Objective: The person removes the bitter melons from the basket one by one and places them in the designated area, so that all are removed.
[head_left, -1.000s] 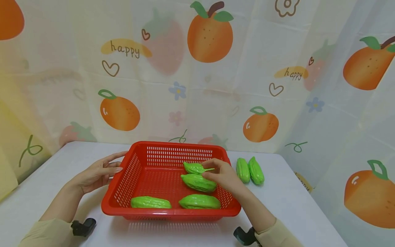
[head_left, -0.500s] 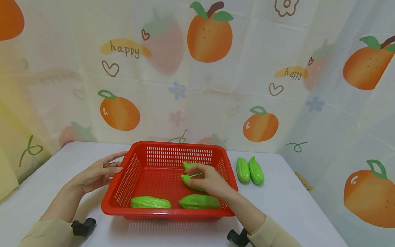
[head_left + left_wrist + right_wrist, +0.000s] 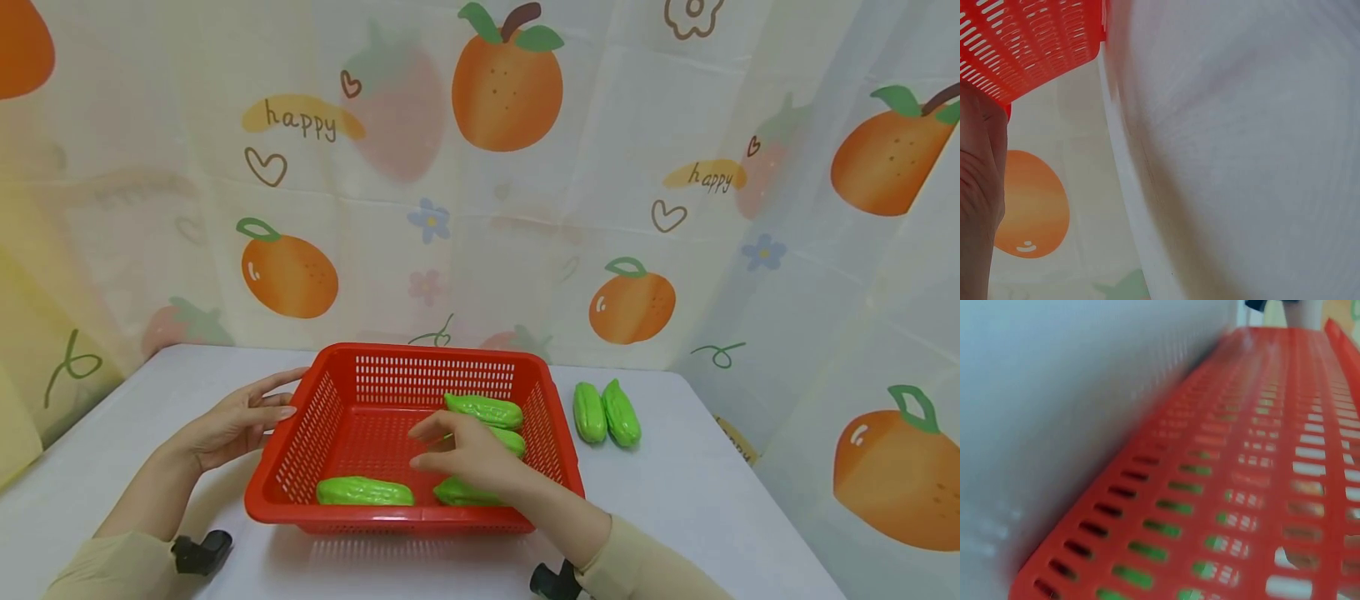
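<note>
A red perforated plastic basket (image 3: pixel 292 500) stands on the table, with several green bitter melons inside. One melon (image 3: pixel 365 491) lies at the front left and another (image 3: pixel 483 410) toward the back right. Two more, one in the middle (image 3: pixel 512 440) and one at the front right (image 3: pixel 463 492), are partly covered by my right hand (image 3: pixel 476 454). That hand hovers over the basket, thumb and fingers apart, holding nothing visible. My left hand (image 3: pixel 236 421) touches the basket's left side, fingers mostly straight. The right wrist view shows green through the basket wall (image 3: pixel 1210 440).
Two more bitter melons (image 3: pixel 590 412) (image 3: pixel 622 414) lie side by side on the white table (image 3: pixel 675 483), right of the basket. A fruit-printed curtain (image 3: pixel 502 208) hangs behind the table. Black devices are strapped at both wrists.
My right hand has moved left and toward the front, away from the back right melon, which lies in the basket and is uncovered now. The left hand and the basket stay put.
</note>
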`<state>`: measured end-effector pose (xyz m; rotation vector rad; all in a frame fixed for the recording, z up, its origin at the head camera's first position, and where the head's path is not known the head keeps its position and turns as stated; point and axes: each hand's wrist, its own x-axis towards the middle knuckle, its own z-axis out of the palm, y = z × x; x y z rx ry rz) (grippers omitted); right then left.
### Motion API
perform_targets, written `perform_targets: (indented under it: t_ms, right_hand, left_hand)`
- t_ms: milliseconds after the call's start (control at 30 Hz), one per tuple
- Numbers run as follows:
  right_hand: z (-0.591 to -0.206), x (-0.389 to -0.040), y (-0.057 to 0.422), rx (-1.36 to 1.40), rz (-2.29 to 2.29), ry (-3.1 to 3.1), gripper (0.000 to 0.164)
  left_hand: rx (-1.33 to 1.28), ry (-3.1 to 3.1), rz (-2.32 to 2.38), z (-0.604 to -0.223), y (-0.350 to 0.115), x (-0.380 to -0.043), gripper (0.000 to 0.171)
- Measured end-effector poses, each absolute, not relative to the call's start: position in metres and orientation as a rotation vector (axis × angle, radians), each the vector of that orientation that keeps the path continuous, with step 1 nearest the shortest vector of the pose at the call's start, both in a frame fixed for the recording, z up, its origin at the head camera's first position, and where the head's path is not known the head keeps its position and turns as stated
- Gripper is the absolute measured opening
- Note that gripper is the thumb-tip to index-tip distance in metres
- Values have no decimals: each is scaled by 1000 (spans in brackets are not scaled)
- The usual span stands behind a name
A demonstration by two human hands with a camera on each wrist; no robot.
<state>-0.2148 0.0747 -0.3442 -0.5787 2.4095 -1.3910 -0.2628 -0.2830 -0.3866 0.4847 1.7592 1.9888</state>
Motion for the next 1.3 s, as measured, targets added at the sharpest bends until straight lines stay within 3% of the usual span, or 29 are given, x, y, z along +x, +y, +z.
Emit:
perform_targets:
  t_ms: [433,700,1300]
  right_hand:
    - [-352,-214,48,-636,-1187,2487,31]
    - [-357,-218,43,-658,-1078,2453,38]
    - [-359,-219,43,-735,-916,2445,34]
  left_hand:
    - [509,1763,1986,-389,-282,-266,48]
    - [489,1748,1981,-387,-283,-265,49]
    - [540,1660,2010,-388,-285,-264,47]
